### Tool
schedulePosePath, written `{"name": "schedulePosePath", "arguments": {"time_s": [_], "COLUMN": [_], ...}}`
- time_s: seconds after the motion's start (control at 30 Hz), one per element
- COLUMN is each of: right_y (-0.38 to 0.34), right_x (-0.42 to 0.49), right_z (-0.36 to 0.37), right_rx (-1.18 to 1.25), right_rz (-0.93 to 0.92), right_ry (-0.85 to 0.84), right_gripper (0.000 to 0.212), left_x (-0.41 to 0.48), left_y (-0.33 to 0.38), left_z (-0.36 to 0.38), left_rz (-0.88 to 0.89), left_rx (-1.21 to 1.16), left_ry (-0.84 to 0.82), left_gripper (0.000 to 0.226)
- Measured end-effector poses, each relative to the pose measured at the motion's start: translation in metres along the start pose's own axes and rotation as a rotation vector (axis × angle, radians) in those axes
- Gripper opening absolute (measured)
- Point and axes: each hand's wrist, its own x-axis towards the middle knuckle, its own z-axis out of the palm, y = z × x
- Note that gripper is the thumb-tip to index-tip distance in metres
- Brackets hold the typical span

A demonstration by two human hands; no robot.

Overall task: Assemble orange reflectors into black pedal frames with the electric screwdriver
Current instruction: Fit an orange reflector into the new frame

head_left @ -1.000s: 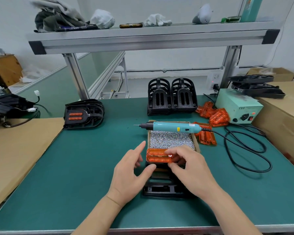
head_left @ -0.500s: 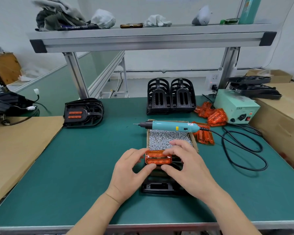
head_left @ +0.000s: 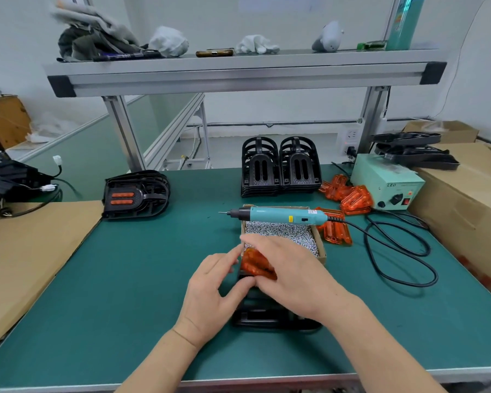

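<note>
A black pedal frame (head_left: 270,317) lies on the green mat in front of me, mostly covered by my hands. An orange reflector (head_left: 257,264) sits on its far end. My right hand (head_left: 292,275) lies flat over the reflector with straight fingers pressing it down. My left hand (head_left: 214,289) rests at the frame's left edge, thumb against the frame and fingers touching the reflector's left end. The teal electric screwdriver (head_left: 281,215) lies across the far rim of the screw box (head_left: 322,256), untouched.
Two stacks of black frames (head_left: 279,167) stand behind. A frame with reflectors fitted (head_left: 135,195) lies at back left. Loose orange reflectors (head_left: 345,195) sit by the power supply box (head_left: 386,184). A black cable (head_left: 394,251) loops at right. Cardboard flanks both sides.
My right hand has slid forward over the reflector and flattened on it, where before its fingertips pinched it. The reflector has sunk lower onto the frame. My left hand closed in on its left end.
</note>
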Motion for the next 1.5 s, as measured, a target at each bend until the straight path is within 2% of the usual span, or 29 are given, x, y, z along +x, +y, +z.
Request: {"name": "schedulePosePath", "arguments": {"time_s": [0.07,0.17,0.2,0.37,0.47,0.63,0.7,0.87,1.1,1.27,1.4,1.5], "right_y": [0.0,-0.002,-0.003,-0.005,-0.001,0.004,0.01,0.022,0.019,0.021,0.023,0.02], "right_x": [0.001,0.006,0.007,0.003,-0.001,-0.007,-0.012,-0.025,-0.026,-0.026,-0.029,-0.032], "right_z": [0.002,0.007,0.01,0.022,0.026,0.023,0.014,-0.007,-0.002,0.002,0.002,0.006], "right_rx": [0.087,0.37,0.455,0.681,0.712,0.693,0.644,0.615,0.473,0.37,0.315,0.298], "right_rz": [0.109,0.288,0.331,0.484,0.539,0.51,0.482,0.453,0.418,0.43,0.459,0.486], "right_ry": [0.127,0.34,0.368,0.25,0.231,0.209,0.217,0.201,0.17,0.221,0.23,0.193], "right_gripper": [0.057,0.015,0.016,0.011,0.01,0.004,0.016,0.026,0.018,0.019,0.02,0.018], "left_x": [0.0,-0.001,-0.001,-0.001,-0.001,-0.001,0.0,0.0,0.001,0.001,0.003,0.007], "left_y": [0.0,0.001,0.001,-0.001,-0.002,-0.002,-0.001,-0.001,0.004,0.005,0.003,0.001], "left_z": [0.0,0.0,0.001,0.003,0.003,0.002,0.002,0.002,0.001,-0.002,-0.004,-0.006], "left_rz": [-0.006,0.001,0.005,0.032,0.073,0.075,0.064,0.047,0.075,0.046,-0.096,-0.14], "left_rx": [-0.016,-0.001,0.009,0.001,-0.001,0.002,0.006,0.008,0.025,0.013,-0.101,-0.092], "left_ry": [0.001,-0.037,-0.042,-0.023,-0.046,-0.041,-0.046,-0.057,-0.057,-0.051,0.076,0.131], "left_gripper": [0.058,0.054,0.053,0.059,0.051,0.042,0.042,0.043,0.045,0.051,0.04,0.023]}}
